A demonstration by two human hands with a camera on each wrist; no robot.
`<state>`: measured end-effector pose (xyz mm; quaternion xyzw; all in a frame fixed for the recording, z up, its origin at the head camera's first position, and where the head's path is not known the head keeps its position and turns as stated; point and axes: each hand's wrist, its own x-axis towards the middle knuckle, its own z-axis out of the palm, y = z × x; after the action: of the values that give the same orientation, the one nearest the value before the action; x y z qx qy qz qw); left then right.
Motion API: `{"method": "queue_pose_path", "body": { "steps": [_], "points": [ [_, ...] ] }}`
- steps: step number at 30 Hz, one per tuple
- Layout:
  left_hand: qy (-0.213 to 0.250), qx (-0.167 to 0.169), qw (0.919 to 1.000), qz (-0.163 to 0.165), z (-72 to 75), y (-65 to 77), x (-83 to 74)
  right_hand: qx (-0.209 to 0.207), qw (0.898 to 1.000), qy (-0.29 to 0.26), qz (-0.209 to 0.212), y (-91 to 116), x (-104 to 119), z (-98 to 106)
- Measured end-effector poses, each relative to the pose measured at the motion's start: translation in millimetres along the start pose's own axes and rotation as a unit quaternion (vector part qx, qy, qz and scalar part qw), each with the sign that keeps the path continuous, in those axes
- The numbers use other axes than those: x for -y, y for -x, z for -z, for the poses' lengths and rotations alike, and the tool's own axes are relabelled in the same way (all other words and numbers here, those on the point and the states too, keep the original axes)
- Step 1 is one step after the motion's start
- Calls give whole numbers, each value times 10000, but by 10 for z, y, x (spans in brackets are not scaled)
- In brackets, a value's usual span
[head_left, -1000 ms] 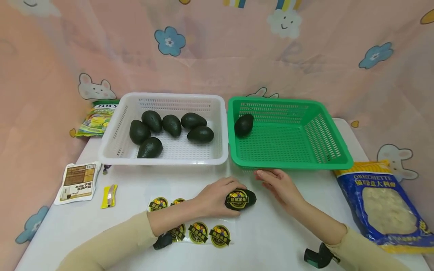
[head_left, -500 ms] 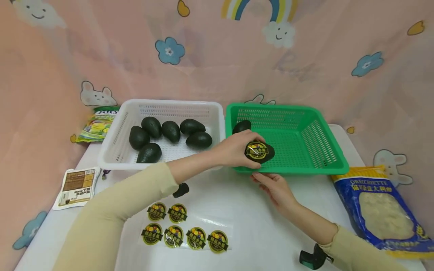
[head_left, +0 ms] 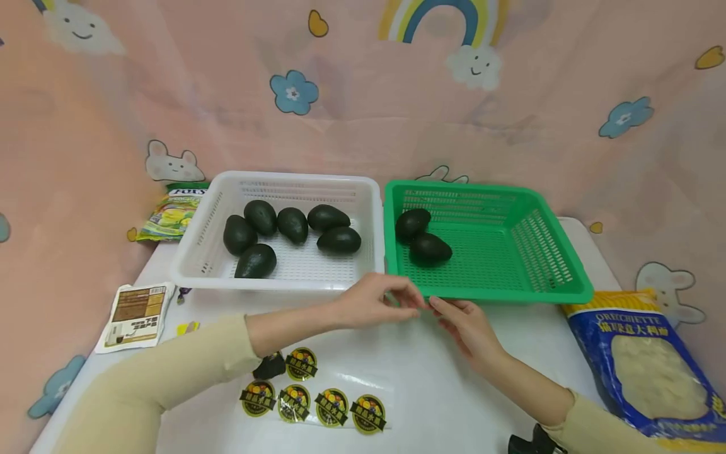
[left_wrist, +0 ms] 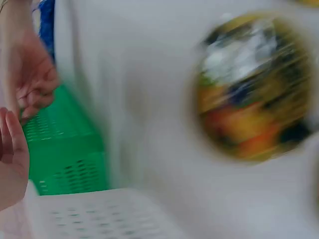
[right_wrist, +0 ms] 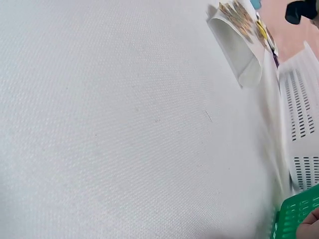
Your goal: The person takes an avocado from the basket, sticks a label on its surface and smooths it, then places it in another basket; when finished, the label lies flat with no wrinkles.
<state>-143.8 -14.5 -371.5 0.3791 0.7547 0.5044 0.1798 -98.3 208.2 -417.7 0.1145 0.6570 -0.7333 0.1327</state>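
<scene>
Two dark avocados point(head_left: 430, 250) are sitting close together at the left end of the green basket point(head_left: 522, 297), right of center in the frame, and no label is showing on them. Six other avocados point(head_left: 338, 241) are lying in the white basket point(head_left: 295, 285), center left. Just by the green rim, the left hand point(head_left: 380, 301) and right hand point(head_left: 469, 329) are meeting fingertip to fingertip, fingers bending; can't tell if either is pinching anything. If something thin like a sticker is changing hands, I'd be gripping only its edge and keeping the sticky side off my skin. On the tabletop point(head_left: 442, 403), lower center, round stickers point(head_left: 331, 407) are reading something like 精品水果. The blue-and-yellow bag point(head_left: 652, 372), lower right, is saying ORECHIETTE. The yellow-green bag point(head_left: 177, 213), center left, is showing "FO…", the rest unclear; the brown-and-white packet's point(head_left: 136, 315) print is looking too small.
</scene>
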Motion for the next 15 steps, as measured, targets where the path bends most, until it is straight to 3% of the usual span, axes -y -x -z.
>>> {"method": "queue_pose_path", "body": {
  "steps": [3, 5, 7, 9, 11, 12, 13, 15],
  "points": [
    [568, 88, 9962, 662, -11, 352, 206, -45, 9999, 84, -139, 18, 14, -22],
    [1084, -224, 9855, 1285, 19, 554, 356, 133, 9993, 231, -253, 36, 25, -47],
    [1715, -826, 9646, 1826, 79, 719, 491, 562, 9967, 427, -390, 53, 39, -93],
    [2351, -1542, 9336, 2219, 154, 842, 573, 1212, 9889, 759, -406, 63, 86, -187],
    [2772, -2049, 9074, 2405, 214, 930, 610, 1924, 9739, 1179, -238, 57, 185, -337],
    [2919, -2205, 8980, 2445, 239, 960, 618, 2259, 9636, 1427, -66, 40, 271, -435],
    [3042, -2280, 8909, 2486, 259, 981, 613, 2542, 9524, 1674, 148, 10, 377, -545],
    [3115, -2303, 8877, 2488, 280, 1002, 604, 3033, 9276, 2092, 616, -94, 639, -794]
  ]
}}
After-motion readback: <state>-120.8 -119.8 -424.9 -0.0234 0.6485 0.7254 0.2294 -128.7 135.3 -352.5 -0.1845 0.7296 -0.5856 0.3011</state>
